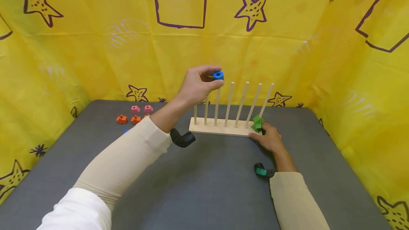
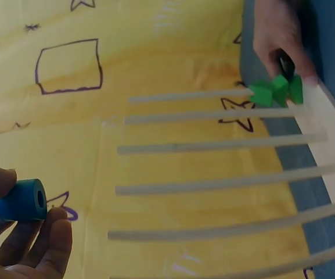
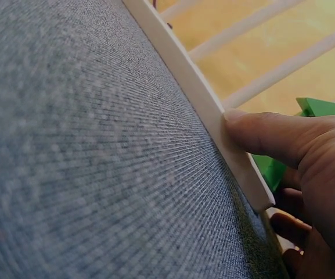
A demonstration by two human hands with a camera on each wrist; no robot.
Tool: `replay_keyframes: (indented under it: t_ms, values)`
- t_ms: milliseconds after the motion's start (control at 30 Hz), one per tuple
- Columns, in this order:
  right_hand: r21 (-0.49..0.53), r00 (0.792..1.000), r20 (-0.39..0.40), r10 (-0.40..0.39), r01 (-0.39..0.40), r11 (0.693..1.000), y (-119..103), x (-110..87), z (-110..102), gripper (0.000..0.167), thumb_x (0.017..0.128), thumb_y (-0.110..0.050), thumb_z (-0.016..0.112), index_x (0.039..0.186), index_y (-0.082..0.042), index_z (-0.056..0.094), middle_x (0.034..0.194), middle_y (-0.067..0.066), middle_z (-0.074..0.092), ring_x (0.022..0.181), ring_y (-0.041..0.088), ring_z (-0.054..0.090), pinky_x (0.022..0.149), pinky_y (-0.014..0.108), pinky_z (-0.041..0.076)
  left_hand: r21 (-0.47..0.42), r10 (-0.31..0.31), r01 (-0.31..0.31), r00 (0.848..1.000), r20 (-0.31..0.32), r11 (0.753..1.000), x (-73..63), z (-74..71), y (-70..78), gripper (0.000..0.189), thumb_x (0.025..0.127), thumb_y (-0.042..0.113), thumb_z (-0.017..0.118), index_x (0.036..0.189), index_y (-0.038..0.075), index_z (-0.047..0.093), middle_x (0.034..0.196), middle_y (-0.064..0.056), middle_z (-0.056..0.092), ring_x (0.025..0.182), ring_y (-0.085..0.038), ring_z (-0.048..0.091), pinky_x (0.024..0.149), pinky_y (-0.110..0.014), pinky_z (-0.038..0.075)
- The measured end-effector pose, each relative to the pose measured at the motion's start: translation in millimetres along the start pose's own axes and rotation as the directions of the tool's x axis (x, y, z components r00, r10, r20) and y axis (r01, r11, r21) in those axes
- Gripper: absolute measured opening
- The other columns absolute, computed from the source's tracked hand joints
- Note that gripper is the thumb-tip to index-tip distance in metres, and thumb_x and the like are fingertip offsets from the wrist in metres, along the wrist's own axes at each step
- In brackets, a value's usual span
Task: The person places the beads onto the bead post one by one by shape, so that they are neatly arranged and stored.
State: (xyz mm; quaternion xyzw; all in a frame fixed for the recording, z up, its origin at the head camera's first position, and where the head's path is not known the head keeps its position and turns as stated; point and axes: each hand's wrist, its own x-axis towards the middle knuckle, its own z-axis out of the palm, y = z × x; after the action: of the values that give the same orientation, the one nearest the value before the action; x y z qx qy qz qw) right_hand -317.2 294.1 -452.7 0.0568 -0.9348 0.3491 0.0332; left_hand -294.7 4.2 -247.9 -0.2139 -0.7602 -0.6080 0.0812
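Note:
My left hand point(image 1: 195, 85) pinches a blue cylindrical bead point(image 1: 218, 76) between thumb and fingers, up near the tops of the pegs. In the left wrist view the hole through this bead point(image 2: 21, 200) faces the pegs. Below it stands a wooden peg rack point(image 1: 209, 127) with several upright pegs in a row. Green angular blocks point(image 1: 257, 123) are stacked low on the rightmost peg. At that end my right hand point(image 1: 271, 138) grips the rack's base, the thumb pressed on its front edge in the right wrist view, the fingers curled behind and partly hidden.
Left of the rack lie pink blocks point(image 1: 135, 109) and orange blocks point(image 1: 121, 119). A bit of blue point(image 1: 126, 131) shows beside my left sleeve, which hides part of that area. Behind the grey table point(image 1: 204, 187) hangs a yellow patterned cloth point(image 1: 287, 45).

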Motion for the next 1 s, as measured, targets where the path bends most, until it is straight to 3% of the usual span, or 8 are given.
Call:
replay_keyframes:
  t_ms: [133,367,567,1000]
  values:
    - [-0.003,1.0,0.01,0.009,-0.009,1.0,1.1,1.6,0.7,0.053,0.087,-0.035,0.072,0.12,0.004,0.059,0.135,0.027,0.047,0.123,0.047,0.041,0.096,0.067,0.023,0.006,0.01,-0.01,1.0,-0.006,1.0,8.3,15.1,0.8,0.039,0.088,0.006,0.071,0.126,0.002,0.063,0.107,-0.005,0.064,0.094,-0.018,0.062,0.081,-0.028,0.052]
    - [-0.007,1.0,-0.007,-0.012,0.012,1.0,0.1,1.4,1.2,0.043,0.087,-0.034,0.073,0.107,0.002,0.061,0.121,0.024,0.056,0.113,0.045,0.049,0.091,0.065,0.027,0.005,0.016,-0.016,1.0,-0.006,1.0,25.1,41.0,-5.0,0.039,0.089,0.008,0.07,0.127,0.004,0.062,0.107,-0.004,0.064,0.096,-0.016,0.061,0.08,-0.026,0.051]
    - [-0.008,1.0,0.007,0.01,-0.01,1.0,2.2,1.1,1.0,0.05,0.087,-0.034,0.072,0.116,0.004,0.06,0.129,0.027,0.052,0.119,0.047,0.045,0.094,0.066,0.024,-0.019,-0.01,0.009,1.0,-0.014,1.0,39.6,59.7,-13.0,0.037,0.09,0.008,0.07,0.126,0.005,0.063,0.107,-0.003,0.065,0.098,-0.014,0.061,0.079,-0.025,0.051]
    - [-0.012,1.0,0.01,0.026,-0.026,1.0,1.4,1.8,0.1,0.049,0.087,-0.035,0.072,0.115,0.004,0.061,0.126,0.024,0.054,0.117,0.045,0.047,0.094,0.066,0.025,0.0,-0.058,0.058,0.998,0.026,0.998,55.5,75.5,-28.3,0.039,0.09,0.01,0.07,0.128,0.006,0.062,0.105,0.0,0.064,0.094,-0.013,0.06,0.076,-0.021,0.051]
